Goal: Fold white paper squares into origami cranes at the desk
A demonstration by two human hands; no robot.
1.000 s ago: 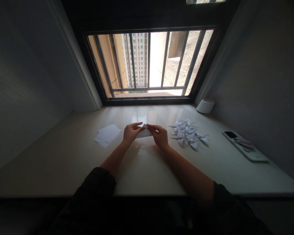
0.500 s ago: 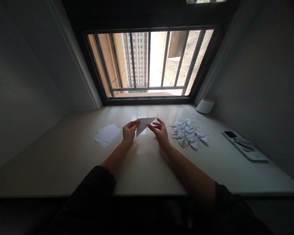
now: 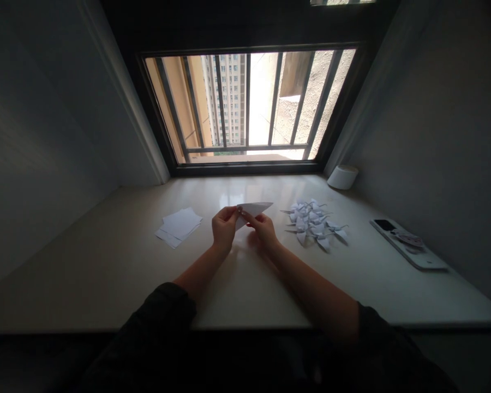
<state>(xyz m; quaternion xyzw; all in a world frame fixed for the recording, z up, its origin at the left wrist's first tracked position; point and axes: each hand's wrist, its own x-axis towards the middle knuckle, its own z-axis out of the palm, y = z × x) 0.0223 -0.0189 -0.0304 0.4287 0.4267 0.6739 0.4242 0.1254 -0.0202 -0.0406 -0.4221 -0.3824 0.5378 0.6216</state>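
A folded sheet of white paper (image 3: 257, 208) is held just above the pale counter, its pointed end towards the right. My left hand (image 3: 224, 226) pinches the paper's left corner. Close beside it, my right hand (image 3: 262, 229) is closed on the paper's lower edge, thumb near the left fingertips. Part of the paper is hidden behind the fingers. To the right of my right hand lies a cluster of white folded paper cranes (image 3: 311, 221). Left of my left hand rests a small stack of white paper sheets (image 3: 180, 225).
The pale counter (image 3: 245, 295) runs up to a dark-framed window (image 3: 245, 170) with bars outside. A white cylindrical object (image 3: 342, 177) leans near the back right corner. A phone (image 3: 423, 256) with a round attachment lies by the right wall.
My left hand has moved right and the right hand has come in beside it. The paper has shifted right and turned, with its tip pointing further right.
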